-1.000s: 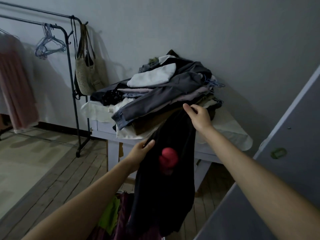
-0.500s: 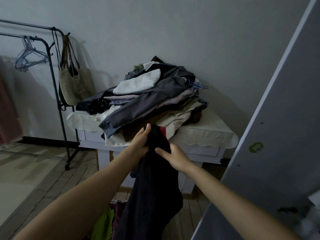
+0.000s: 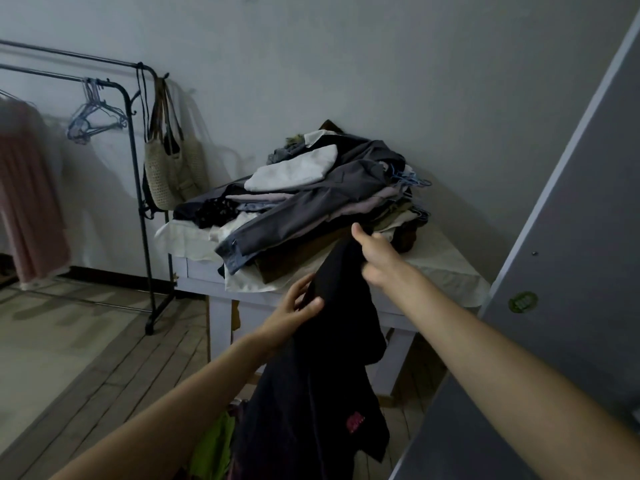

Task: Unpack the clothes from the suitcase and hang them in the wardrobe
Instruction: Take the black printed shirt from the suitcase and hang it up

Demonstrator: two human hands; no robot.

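A black garment (image 3: 322, 393) with a small red patch hangs in front of me. My right hand (image 3: 375, 258) grips its top edge beside the clothes pile (image 3: 311, 199) on the white table (image 3: 446, 275). Lower and to the left, my left hand (image 3: 294, 306) pinches the garment's left edge between thumb and fingers. Green and dark red clothes (image 3: 214, 445) lie below, at the bottom of the view; the suitcase itself is hidden.
A black clothes rail (image 3: 138, 174) stands at the left with empty hangers (image 3: 91, 116), a woven bag (image 3: 171, 168) and a pink garment (image 3: 31, 206). A grey door panel (image 3: 554, 271) fills the right side. Wooden floor lies between rail and table.
My right hand rose from the garment's middle to its top by the pile. My left hand dropped lower along the left edge. The garment now hangs longer, and the view swung left.
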